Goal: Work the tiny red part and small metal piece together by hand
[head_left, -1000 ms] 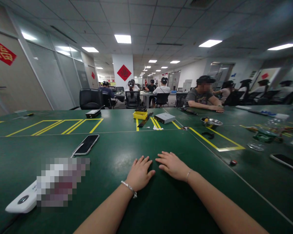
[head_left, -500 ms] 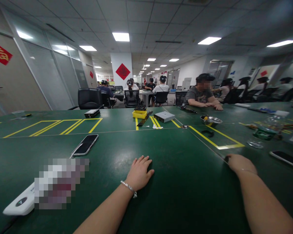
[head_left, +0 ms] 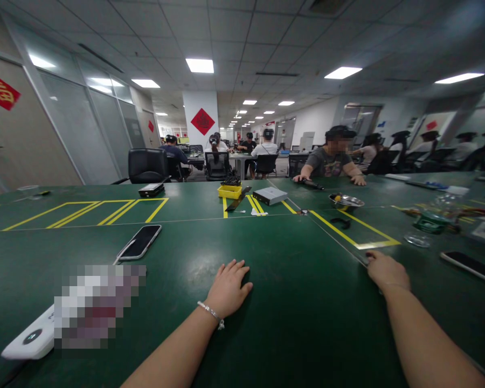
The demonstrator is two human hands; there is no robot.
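My left hand (head_left: pixel 228 288) lies palm down on the green table (head_left: pixel 267 328), its fingers stretched out and apart, holding nothing. On the right, my right hand (head_left: pixel 388 274) rests low over the table seam with curled fingers. They are closed around the spot of a small red and black object, which they now cover almost wholly. Beyond that hand lie a dark curved piece (head_left: pixel 340 223) and a yellow tape outline (head_left: pixel 378 245). A phone (head_left: pixel 475 267) lies to its right.
At left are a phone (head_left: pixel 140 242) and a white device (head_left: pixel 30 337), partly pixelated. Farther back stand a yellow tray (head_left: pixel 229 192), a grey box (head_left: pixel 270 195), a metal bowl (head_left: pixel 350 202) and a plastic bottle (head_left: pixel 432 218). A co-worker (head_left: pixel 333 156) sits across the table.
My right hand has moved right from beside my left hand, closed over the small red and black object, then shifted slightly left. My left hand stays put. The co-worker's hands have spread apart.
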